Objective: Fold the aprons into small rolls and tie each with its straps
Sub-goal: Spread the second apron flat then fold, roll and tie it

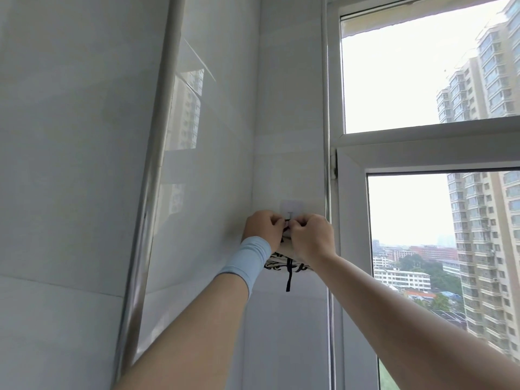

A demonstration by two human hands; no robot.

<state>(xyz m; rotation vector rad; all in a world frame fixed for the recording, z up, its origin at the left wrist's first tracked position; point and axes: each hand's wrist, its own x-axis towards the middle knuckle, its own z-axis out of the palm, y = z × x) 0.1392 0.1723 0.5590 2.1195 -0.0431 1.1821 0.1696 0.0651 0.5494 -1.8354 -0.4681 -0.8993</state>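
My left grip (263, 228) and right grip (311, 237) curl tight, pinching the black strap (289, 277) of the cream patterned apron roll (284, 263), six o'clock of the white square wall hook (291, 207)

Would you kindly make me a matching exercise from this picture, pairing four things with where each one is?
Things:
1. wall hook
2. blue sleeve
3. black strap
4. metal pipe

Places:
A. dangles below the rolled apron
B. round the left wrist
C. stuck to the wall just above the left hand and right hand
D. runs up the wall at the picture's left

Pairs: 1-C, 2-B, 3-A, 4-D
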